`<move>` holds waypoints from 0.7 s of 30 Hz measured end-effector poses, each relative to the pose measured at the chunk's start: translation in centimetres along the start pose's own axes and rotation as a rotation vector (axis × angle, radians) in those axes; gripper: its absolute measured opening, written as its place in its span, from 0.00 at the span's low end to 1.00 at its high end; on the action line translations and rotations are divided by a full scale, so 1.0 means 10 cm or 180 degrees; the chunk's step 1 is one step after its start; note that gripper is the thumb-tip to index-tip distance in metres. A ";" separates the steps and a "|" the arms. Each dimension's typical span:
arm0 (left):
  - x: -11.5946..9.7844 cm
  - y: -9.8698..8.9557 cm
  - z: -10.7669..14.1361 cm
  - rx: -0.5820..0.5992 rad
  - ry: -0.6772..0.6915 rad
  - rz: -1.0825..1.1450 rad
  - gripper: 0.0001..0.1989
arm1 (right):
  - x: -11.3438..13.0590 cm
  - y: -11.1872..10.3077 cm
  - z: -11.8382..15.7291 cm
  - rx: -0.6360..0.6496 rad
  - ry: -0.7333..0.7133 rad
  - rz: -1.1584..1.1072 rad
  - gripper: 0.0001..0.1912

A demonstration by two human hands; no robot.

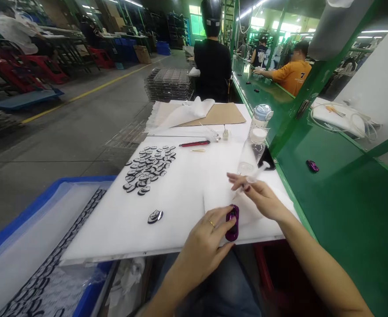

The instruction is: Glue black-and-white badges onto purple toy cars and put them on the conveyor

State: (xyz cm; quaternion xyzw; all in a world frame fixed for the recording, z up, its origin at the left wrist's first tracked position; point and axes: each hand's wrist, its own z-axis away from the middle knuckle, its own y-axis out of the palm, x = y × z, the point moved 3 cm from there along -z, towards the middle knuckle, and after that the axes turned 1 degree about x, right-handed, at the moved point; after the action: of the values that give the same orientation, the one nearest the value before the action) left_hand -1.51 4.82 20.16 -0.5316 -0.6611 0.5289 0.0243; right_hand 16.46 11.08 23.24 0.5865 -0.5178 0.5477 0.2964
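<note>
My left hand (207, 237) grips a glossy purple, elongated part (232, 229) with a dark middle against the front of the white work surface (183, 211). Its fingers and thumb press on the part's side and top. In my right hand (263, 198) is a translucent syringe (253, 177), slanted with its plunger end up and its thin tip pointing down to the left, above and apart from the purple part. A single black-and-silver piece (155, 216) lies left of my left hand. Farther back is a spread of similar small pieces (149, 167).
Behind my right hand stand a clear bottle (249, 152) and a blue-lidded bottle (262, 112), beside a dark phone (268, 158). A red cutter (194, 143) lies mid-table. At right runs a green conveyor (342, 211) carrying another purple part (312, 166). A blue bin (53, 189) sits left.
</note>
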 end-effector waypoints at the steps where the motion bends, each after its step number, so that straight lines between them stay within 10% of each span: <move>1: 0.03 -0.03 -0.03 0.0121 0.0053 0.0080 0.21 | 0.00 -0.04 0.03 -0.0211 -0.0103 -0.0025 0.19; 10: 0.09 0.02 -0.21 -0.0496 -0.0301 0.0718 0.18 | -0.15 -0.02 0.23 -0.0857 -0.0312 0.0157 0.15; 21: 0.04 0.09 -0.25 -0.0968 -0.0895 0.1055 0.18 | 0.46 0.10 0.25 -0.0585 -0.0358 -0.0851 0.14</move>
State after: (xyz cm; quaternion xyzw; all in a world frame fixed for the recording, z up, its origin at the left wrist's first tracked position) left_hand 0.36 6.64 20.42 -0.5514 -0.6339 0.4889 -0.2348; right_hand 15.71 7.16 26.79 0.6502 -0.4989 0.4201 0.3896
